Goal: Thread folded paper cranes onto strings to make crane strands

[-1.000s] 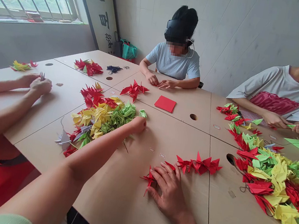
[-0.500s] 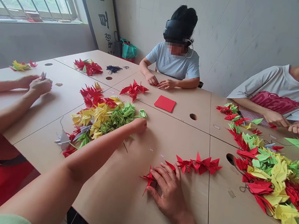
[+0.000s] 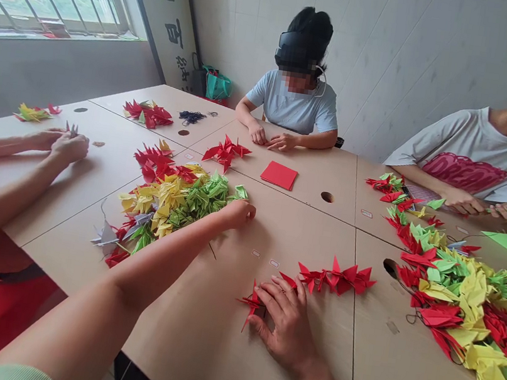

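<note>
My left hand [image 3: 238, 212] is stretched far out across the table, fingers closed, at the right edge of a heap of green, yellow and red paper cranes [image 3: 171, 197]. What it pinches is too small to make out. My right hand [image 3: 286, 325] lies flat on the tabletop with fingers spread, pressing the near end of a string of red paper cranes [image 3: 333, 277]; one red crane [image 3: 251, 304] sticks out at its fingertips.
A second big heap of cranes [image 3: 471, 295] covers the right side. A stack of red paper squares [image 3: 279, 175] lies mid-table beside a round hole [image 3: 327, 197]. Three other people sit around the table, folding: left, far side, right.
My left hand has slid slightly right, away from the crane heap. My right hand has stayed put. The person at the right has shifted their hands.
</note>
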A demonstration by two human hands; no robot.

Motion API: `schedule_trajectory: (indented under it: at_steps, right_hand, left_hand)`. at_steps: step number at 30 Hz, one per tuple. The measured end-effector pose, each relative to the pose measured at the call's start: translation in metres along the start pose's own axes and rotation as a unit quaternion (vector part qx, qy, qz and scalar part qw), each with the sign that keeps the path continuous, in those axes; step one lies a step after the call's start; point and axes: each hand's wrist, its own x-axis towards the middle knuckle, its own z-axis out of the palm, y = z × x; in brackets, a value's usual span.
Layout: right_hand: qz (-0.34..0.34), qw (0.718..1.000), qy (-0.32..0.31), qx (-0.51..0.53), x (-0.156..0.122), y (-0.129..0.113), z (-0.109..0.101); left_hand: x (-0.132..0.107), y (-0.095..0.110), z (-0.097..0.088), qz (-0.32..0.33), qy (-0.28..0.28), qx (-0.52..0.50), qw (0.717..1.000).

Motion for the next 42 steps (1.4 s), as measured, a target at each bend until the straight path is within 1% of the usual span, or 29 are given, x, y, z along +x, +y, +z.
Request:
schedule_trajectory:
  at_steps: [5, 13, 18, 22, 27, 37, 42]
  right_hand:
    - [-0.001, 1.0, -0.001, -0.012, 0.0, 0.001, 0.0]
    - [0.002, 1.0, -0.005, -0.015, 0.0, 0.0, 0.0]
    - [0.007, 1.0, 0.001, 0.009, 0.0, 0.001, 0.0]
    - [0.008, 1.0, 0.001, 0.005, 0.0, 0.001, 0.0]
    - [0.011, 1.0, 0.0, 0.013, 0.0, 0.001, -0.001]
    - [0.011, 1.0, -0.002, 0.016, -0.001, 0.002, 0.0]
    - [0.015, 0.999, 0.002, 0.029, -0.001, 0.002, 0.0]
  left_hand:
    - [0.002, 0.001, -0.006, 0.041, -0.019, 0.021, 0.999]
    - [0.004, 0.002, -0.011, 0.08, -0.058, 0.05, 0.994]
    - [0.004, -0.001, -0.014, 0.091, -0.066, 0.06, 0.992]
    - [0.005, -0.002, -0.015, 0.102, -0.068, 0.062, 0.991]
    - [0.007, -0.002, -0.018, 0.129, -0.074, 0.064, 0.987]
    - [0.013, -0.013, -0.012, 0.167, -0.087, 0.091, 0.978]
    - [0.015, -0.013, -0.008, 0.176, -0.089, 0.095, 0.976]
